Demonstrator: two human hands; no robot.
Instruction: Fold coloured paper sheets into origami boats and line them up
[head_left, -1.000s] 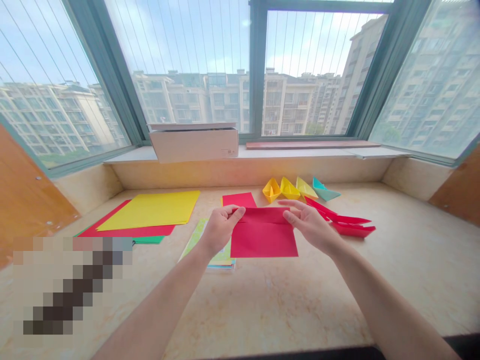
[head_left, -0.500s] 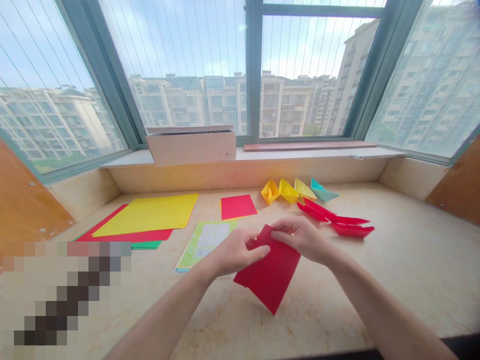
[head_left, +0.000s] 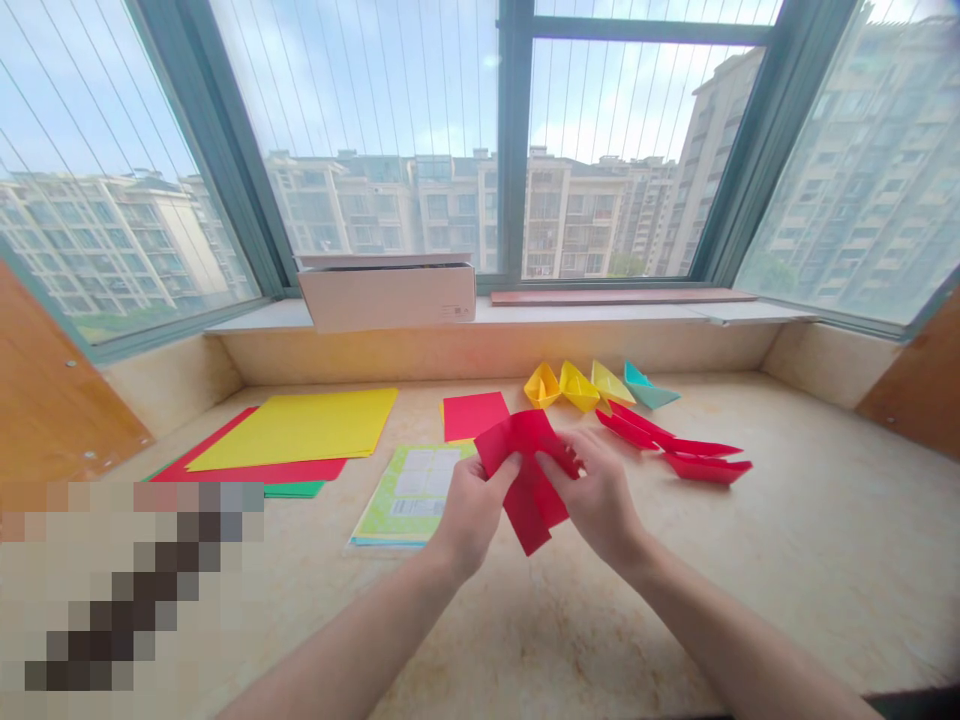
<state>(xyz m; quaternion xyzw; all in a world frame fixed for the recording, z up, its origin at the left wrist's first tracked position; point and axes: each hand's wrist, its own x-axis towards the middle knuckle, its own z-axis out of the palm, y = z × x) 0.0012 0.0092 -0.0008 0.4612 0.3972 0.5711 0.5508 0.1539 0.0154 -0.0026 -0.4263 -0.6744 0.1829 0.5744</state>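
red folded paper (head_left: pixel 525 440) sits pinched between both hands, lifted just above the desk (head_left: pixel 787 560) near its middle. the left hand (head_left: pixel 469 510) is closed on the paper's left flap with thumb on top, and the right hand (head_left: pixel 596 500) grips the right side, fingers curled over the upper layers. the piece is tilted, with one corner hanging down between the wrists.

it looks very light and thin, stiff only along its creases, so it probably flexes and slips unless held close to a fold. a fingertip pinch at the edges beside the crease seems the safest hold; a hard squeeze would likely leave unwanted dents, and a pull across a fold could tear it.

just beyond the hands lie a small red sheet (head_left: pixel 472 413) and a green printed leaflet (head_left: pixel 412 480). to the left is a yellow sheet (head_left: pixel 300 425) stacked on other coloured paper. to the right stand yellow paper boats (head_left: pixel 577 385), a teal paper boat (head_left: pixel 649 388) and red paper boats (head_left: pixel 675 450). a white box (head_left: pixel 386 290) rests on the window sill.
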